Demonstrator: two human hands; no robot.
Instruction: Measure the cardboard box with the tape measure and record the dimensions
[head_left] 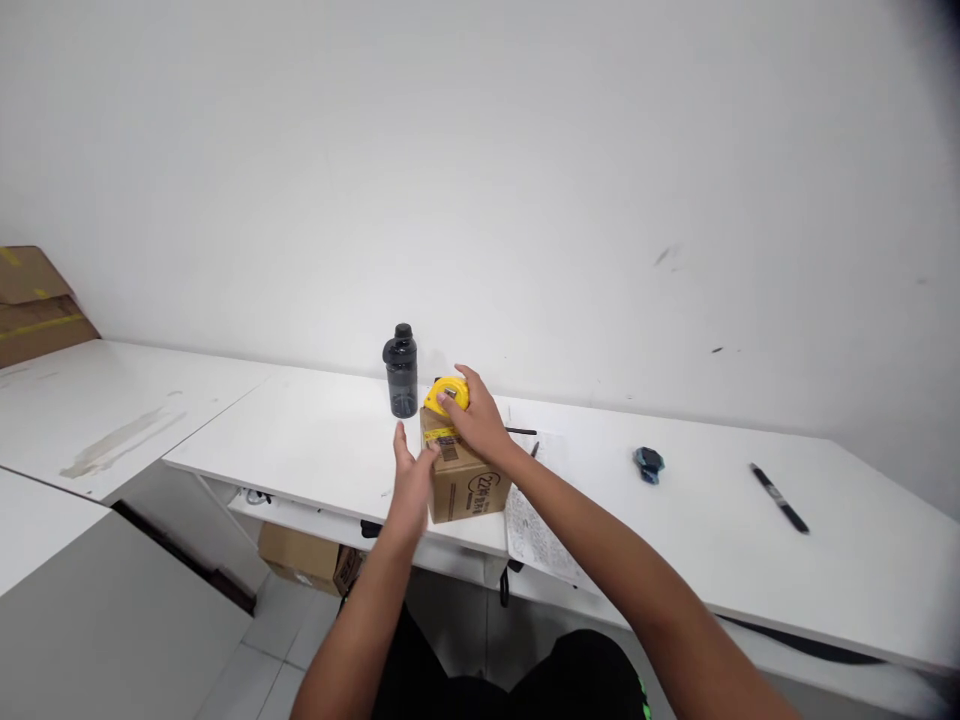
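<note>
A brown cardboard box with dark printing stands near the front edge of the white table. Above its top, my right hand is closed around a yellow tape measure, thumb on its face. A yellow strip shows on the box's upper part. My left hand is at the box's left side with thumb and fingers apart; whether it touches the box is unclear. Behind it stands a dark translucent bottle with a black lid.
Written paper and dark pens lie right of the box. Farther right are a small dark blue object and a black marker. Cardboard boxes sit at the far left and under the table. A white wall rises behind.
</note>
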